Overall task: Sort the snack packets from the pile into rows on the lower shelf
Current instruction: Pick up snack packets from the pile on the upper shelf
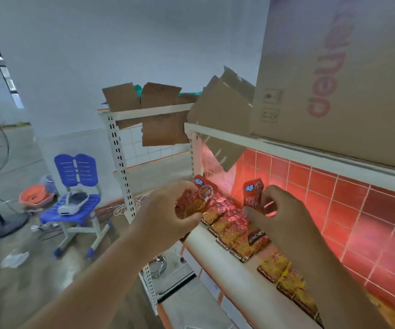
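Red packets (197,198) gripped — left hand (168,210), right hand (280,210).

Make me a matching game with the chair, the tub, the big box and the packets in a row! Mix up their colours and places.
Things:
1. chair
2. tub
3. big box
4. row of packets

Matches:
A. on the upper shelf
B. blue
C. on the lower shelf
D. orange

Pairs: 1-B, 2-D, 3-A, 4-C
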`<state>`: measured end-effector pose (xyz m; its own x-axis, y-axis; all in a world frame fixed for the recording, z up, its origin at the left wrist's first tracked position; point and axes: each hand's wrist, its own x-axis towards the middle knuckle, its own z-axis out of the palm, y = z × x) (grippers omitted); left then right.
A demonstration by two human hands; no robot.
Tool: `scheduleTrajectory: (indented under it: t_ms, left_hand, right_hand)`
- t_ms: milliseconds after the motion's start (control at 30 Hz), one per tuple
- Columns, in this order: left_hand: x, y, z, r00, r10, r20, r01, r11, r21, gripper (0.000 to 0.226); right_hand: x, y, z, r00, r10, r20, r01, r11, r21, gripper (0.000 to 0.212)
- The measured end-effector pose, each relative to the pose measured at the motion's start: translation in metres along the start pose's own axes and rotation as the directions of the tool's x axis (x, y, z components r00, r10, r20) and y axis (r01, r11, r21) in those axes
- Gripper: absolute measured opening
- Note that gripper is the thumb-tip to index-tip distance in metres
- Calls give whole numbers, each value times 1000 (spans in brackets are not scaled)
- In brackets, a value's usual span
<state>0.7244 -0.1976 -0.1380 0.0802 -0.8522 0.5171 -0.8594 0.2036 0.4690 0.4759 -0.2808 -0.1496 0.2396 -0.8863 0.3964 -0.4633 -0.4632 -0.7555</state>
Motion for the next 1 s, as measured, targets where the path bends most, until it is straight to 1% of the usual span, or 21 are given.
scheduleTrajectory:
  t_ms: [133, 233, 333, 467, 567, 667, 767, 833, 900, 1000]
  left_hand:
    - [36, -36, 28, 998, -47, 49, 49, 998, -42, 50]
    - [58, -65, 51, 996, -44, 82, 46, 999, -18, 49]
    - [80, -98, 81, 992, -33, 118, 38, 998, -41, 49]
    - [106, -143, 129, 985, -28, 169, 37, 998, -49, 56]
    - [125, -184, 168, 960, -31, 279, 51, 997, -64, 65]
    - [146, -223, 201, 911, 15, 412, 9, 998, -55, 71]
    - [159, -248, 222, 881, 62, 469, -43, 998, -52, 69]
    - [165, -261, 235, 858, 98, 505, -82, 995, -53, 69]
    - [167, -268, 244, 853, 108, 511, -117, 993, -14, 69]
    - [169, -274, 258, 846, 150, 511, -171, 985, -7, 72]
  right_hand:
    - [27, 22, 19, 994, 102, 32, -101, 994, -39, 38]
    - [43, 38, 37, 983, 176, 55, -172, 983, -62, 43]
    - [61, 58, 62, 970, 241, 30, -236, 966, -104, 47]
    - [78, 86, 105, 934, 356, 22, -348, 924, -157, 47]
    - [92, 105, 146, 904, 423, -58, -425, 876, -228, 46]
    - [107, 119, 191, 859, 487, -158, -507, 770, -387, 47]
    - [116, 130, 226, 814, 549, -192, -578, 726, -372, 45]
    - [121, 137, 246, 791, 562, -241, -609, 686, -398, 42]
    - [124, 141, 263, 779, 546, -307, -626, 658, -418, 43]
    - [132, 147, 281, 749, 530, -397, -662, 605, -443, 45]
